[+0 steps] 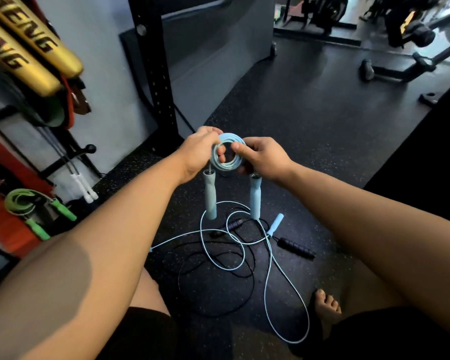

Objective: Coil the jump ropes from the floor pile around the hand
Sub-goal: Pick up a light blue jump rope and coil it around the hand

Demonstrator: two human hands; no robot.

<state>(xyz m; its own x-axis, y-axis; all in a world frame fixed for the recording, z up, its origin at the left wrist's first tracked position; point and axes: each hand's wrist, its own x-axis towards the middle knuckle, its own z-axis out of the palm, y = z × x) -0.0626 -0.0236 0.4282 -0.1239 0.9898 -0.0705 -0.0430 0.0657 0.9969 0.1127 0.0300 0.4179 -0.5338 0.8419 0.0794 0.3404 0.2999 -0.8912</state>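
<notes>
Both hands pinch a coiled light-blue rope [227, 154]: left hand [198, 154] fingers clenched on its left rim, right hand [260, 158] on its right. Loose ropes [234, 255] lie below on the floor [309, 113].

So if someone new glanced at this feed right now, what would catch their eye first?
Probably the pale blue coiled rope held up at centre frame between the left hand and right hand, its two handles dangling below. Next, the loose blue rope tangled with a black rope on the floor beneath.
</notes>
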